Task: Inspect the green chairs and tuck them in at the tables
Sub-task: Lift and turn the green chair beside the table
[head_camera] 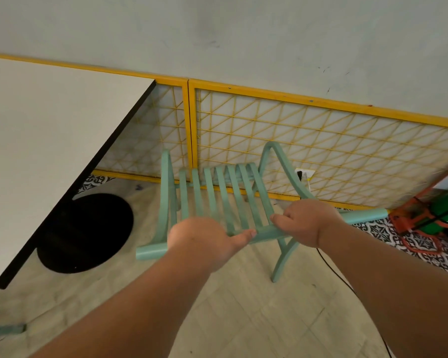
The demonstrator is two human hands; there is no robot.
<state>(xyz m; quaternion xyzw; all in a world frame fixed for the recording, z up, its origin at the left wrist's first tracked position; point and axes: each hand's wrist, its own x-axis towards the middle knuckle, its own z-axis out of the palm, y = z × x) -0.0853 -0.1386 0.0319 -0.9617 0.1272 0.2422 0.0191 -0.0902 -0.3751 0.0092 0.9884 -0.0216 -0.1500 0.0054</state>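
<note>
Both forearms coming in from bottom of frame. Left hand [201,240] and right hand [307,226] both wrapped round same near rail of green chair [210,200], dead centre of frame, with bit of bare rail between them. Chair pale mint, slats fanning up-frame from that rail, curvy side pieces, one leg on floor lower right. White table [49,140], black edge, sits left, apart from chair. Yellow lattice panel [321,140] behind.

Café-style dining area, indicated by white-topped table [49,140] on round black pedestal base [88,233], mint-green slatted chair [210,195], yellow lattice panelling [321,140] along pale wall [243,34], and black-and-white patterned floor tiles [383,229] beside plain beige ones.
</note>
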